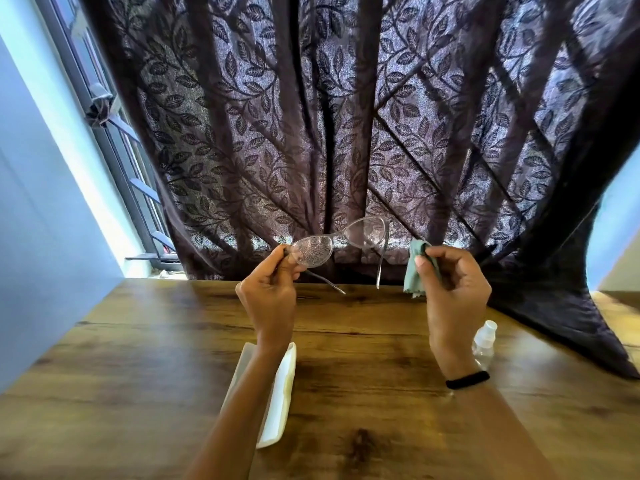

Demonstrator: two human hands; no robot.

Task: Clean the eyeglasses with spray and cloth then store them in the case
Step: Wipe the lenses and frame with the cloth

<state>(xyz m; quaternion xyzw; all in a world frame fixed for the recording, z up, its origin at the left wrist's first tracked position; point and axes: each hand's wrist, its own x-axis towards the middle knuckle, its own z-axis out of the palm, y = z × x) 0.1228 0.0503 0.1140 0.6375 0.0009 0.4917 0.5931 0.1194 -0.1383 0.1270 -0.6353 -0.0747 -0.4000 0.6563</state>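
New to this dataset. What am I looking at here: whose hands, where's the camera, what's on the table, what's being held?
There is no robot: a person works with bare hands, and the single wide-angle camera sits on their head, looking forward and down. The left hand pinches the eyeglasses by one end, held up in front of the curtain. The right hand holds a green cloth, apart from the lenses. On the wooden table lie a white case, partly hidden under the left forearm, and a clear spray bottle behind the right wrist, which wears a black band.
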